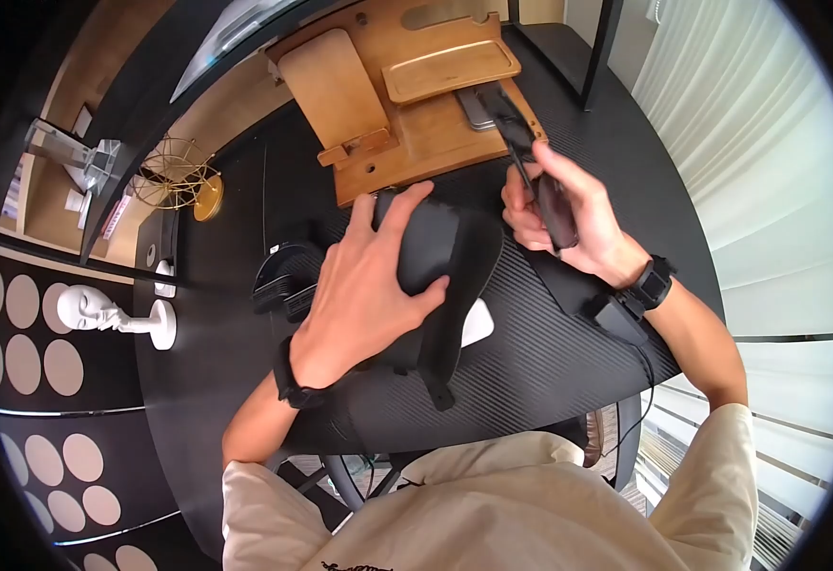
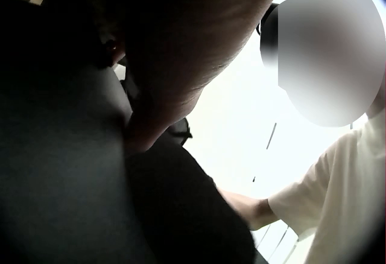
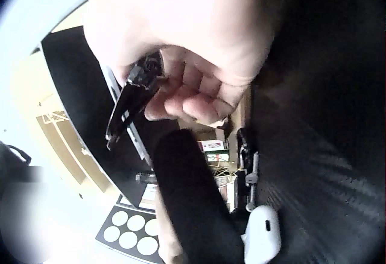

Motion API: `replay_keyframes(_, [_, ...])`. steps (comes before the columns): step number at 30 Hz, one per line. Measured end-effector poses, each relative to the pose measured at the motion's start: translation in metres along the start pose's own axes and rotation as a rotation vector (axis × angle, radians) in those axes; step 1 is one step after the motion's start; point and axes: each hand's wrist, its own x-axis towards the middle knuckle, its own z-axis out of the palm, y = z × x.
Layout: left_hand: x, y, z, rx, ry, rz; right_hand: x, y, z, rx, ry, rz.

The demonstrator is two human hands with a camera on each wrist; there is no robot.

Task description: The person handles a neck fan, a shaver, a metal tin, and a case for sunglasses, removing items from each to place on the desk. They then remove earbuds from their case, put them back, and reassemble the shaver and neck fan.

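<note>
My left hand (image 1: 355,285) grips a black case (image 1: 428,249) from above, fingers and thumb spread over its sides, and a long dark flap (image 1: 469,285) hangs beside it. In the left wrist view the case (image 2: 60,155) fills the lower left, with the thumb of the left hand (image 2: 175,53) against it. To the right, my right hand (image 1: 574,214) holds dark glasses (image 1: 557,211) raised above the table, fingers curled round them. The right wrist view shows the glasses (image 3: 132,98) in the curled right hand (image 3: 181,47). The case's inside is hidden.
A wooden stand (image 1: 436,143) with a tray is at the back, a grey device under the tray. A white earbud case (image 1: 477,324) lies beside the flap. Black items (image 1: 288,276) lie left of the left hand; a gold wire ornament (image 1: 209,197) and white figurine (image 1: 162,324) stand farther left.
</note>
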Motion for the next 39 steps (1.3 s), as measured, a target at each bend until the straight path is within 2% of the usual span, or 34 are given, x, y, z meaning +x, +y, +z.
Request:
replay_keyframes(1, [0.004,0.002,0.004,-0.001,-0.001,0.001,-0.003,-0.008,0.008,0.0,0.002,-0.001])
replay_keyframes(3, [0.011,0.005,0.009,0.045,0.042,0.006,-0.009,-0.02,0.017,-0.225,0.041,-0.025])
replay_keyframes(5, [0.017,0.008,0.011,0.021,0.046,0.015,-0.007,-0.022,0.016,-0.346,-0.081,-0.05])
replay_keyframes(8, [0.026,0.012,0.003,-0.086,0.141,0.037,-0.007,-0.025,0.027,-0.39,0.003,0.003])
replay_keyframes(9, [0.03,0.006,0.003,-0.081,0.136,0.038,-0.005,-0.025,0.025,-0.451,0.095,-0.013])
replay_keyframes(10, [0.034,-0.004,0.004,-0.093,0.217,0.098,-0.004,-0.023,0.024,-0.512,0.189,-0.03])
replay_keyframes(11, [0.037,-0.012,0.004,-0.104,0.301,0.16,-0.004,-0.021,0.022,-0.509,0.189,-0.034])
replay_keyframes(13, [0.039,-0.021,0.0,-0.181,0.296,0.104,-0.002,-0.015,0.017,-0.564,0.221,-0.043])
replay_keyframes(14, [0.04,-0.026,0.0,-0.235,0.337,0.086,0.003,-0.005,0.007,-0.715,0.231,-0.135])
replay_keyframes(15, [0.042,-0.031,0.001,-0.291,0.38,0.067,0.007,0.006,0.004,-0.816,0.208,-0.324])
replay_keyframes(16, [0.044,-0.034,0.001,-0.294,0.432,0.082,0.004,0.004,0.011,-0.884,0.231,-0.223])
replay_keyframes(17, [0.041,-0.024,0.0,-0.515,0.416,-0.003,0.0,0.0,0.02,-0.952,0.253,-0.12])
replay_keyframes(19, [0.04,-0.026,0.003,-0.434,0.451,0.109,-0.002,-0.002,0.034,-1.239,0.275,-0.159])
replay_keyframes(22, [0.034,-0.014,0.012,-0.509,0.419,0.092,-0.005,0.002,0.042,-1.335,0.273,-0.157])
replay_keyframes(26, [0.031,-0.012,0.015,-0.366,0.44,0.155,-0.008,0.0,0.047,-1.404,0.247,-0.196])
replay_keyframes(31, [0.03,-0.007,0.025,-0.486,0.391,0.108,-0.013,0.0,0.059,-1.41,0.258,-0.122])
replay_keyframes(34, [0.028,-0.006,0.035,-0.562,0.325,0.122,-0.012,0.018,0.051,-1.283,0.156,-0.425])
replay_keyframes(35, [0.027,-0.006,0.038,-0.563,0.323,0.12,-0.014,0.017,0.052,-1.282,0.157,-0.423])
replay_keyframes(37, [0.025,-0.004,0.043,-0.712,0.296,0.072,-0.016,0.01,0.056,-1.161,0.167,-0.176])
replay_keyframes(39, [0.024,-0.003,0.043,-0.676,0.301,0.084,-0.015,0.009,0.052,-1.15,0.186,-0.155])
